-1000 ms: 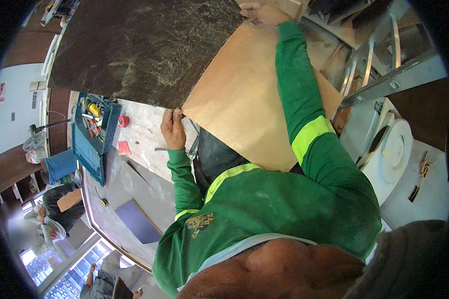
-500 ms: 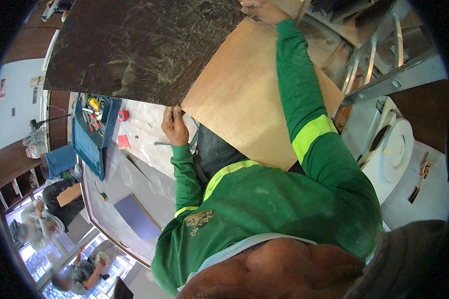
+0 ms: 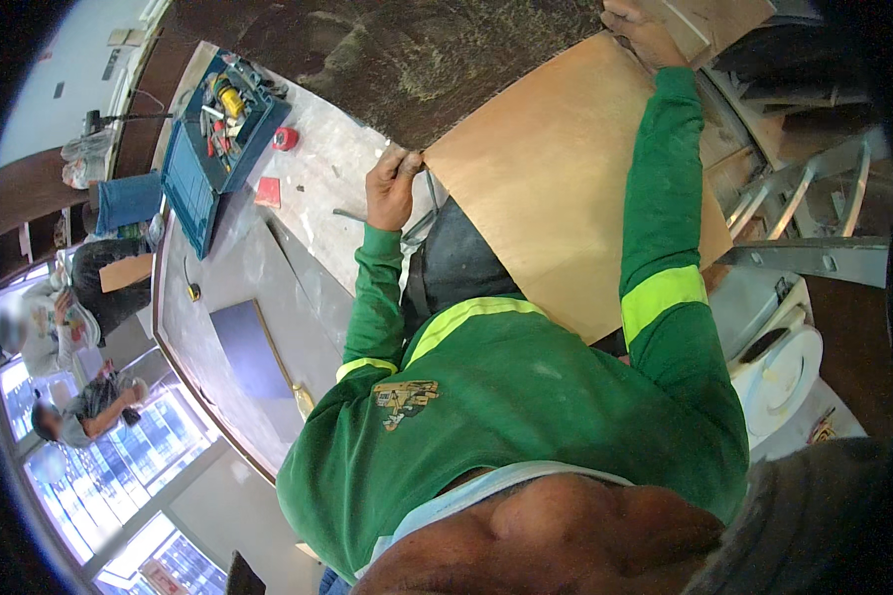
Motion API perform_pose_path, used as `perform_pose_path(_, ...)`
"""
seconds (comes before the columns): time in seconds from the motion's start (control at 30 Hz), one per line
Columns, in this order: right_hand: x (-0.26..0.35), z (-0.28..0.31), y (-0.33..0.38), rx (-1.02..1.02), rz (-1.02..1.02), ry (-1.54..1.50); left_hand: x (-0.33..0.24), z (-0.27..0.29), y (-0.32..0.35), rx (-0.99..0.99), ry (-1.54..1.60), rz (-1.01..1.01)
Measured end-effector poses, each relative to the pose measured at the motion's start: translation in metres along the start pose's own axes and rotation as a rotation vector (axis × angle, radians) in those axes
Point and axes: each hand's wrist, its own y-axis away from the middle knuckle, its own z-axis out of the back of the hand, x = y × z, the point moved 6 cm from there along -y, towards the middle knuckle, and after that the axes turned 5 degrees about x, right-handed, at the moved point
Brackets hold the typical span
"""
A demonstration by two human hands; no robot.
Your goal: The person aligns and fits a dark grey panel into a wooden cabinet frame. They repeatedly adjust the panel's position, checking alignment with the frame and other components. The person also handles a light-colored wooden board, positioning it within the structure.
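Observation:
Both my hands hold a thin, pale brown wooden sheet (image 3: 556, 188) by the far corners. My left hand (image 3: 392, 188) pinches its left corner between thumb and fingers. At the top of the view my right hand (image 3: 645, 32) is closed on the other far corner, its fingertips partly out of sight. Against the sheet's far edge lies a dark brown panel (image 3: 397, 69), its face streaked with lighter smears. Whether the two are touching or overlap there I cannot tell. The sheet's near end comes down close to my body.
An open blue toolbox (image 3: 193, 188) with tools stands left on the dusty worktable (image 3: 238, 238), near a red tape roll (image 3: 285, 138) and a purplish panel (image 3: 251, 342). A metal ladder (image 3: 814, 258) and white bucket (image 3: 782, 382) are at right. Two people (image 3: 55, 317) (image 3: 94, 407) are far left.
The whole view has shifted, and the toolbox now sits higher and further right in it. Less of the dark panel shows. My hands keep their hold on the pale sheet's corners.

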Motion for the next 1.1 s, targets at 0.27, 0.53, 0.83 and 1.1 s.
perform_pose_path(0.27, -0.017, -0.002, -0.008, 0.036, -0.056, -0.116, 0.016, 0.015, 0.005, 0.116, 0.015, 0.138)
perform_pose_path(0.53, -0.004, -0.005, -0.002, 0.054, -0.062, -0.075, 0.025, 0.011, 0.019, 0.008, 0.351, 0.053)
perform_pose_path(0.83, -0.015, -0.008, -0.004, 0.062, -0.032, -0.251, 0.003, -0.001, 0.01, -0.171, -0.055, 0.057)
perform_pose_path(1.1, -0.001, -0.012, 0.001, -0.006, -0.048, 0.04, 0.017, -0.008, 0.021, -0.366, -0.013, 0.016)
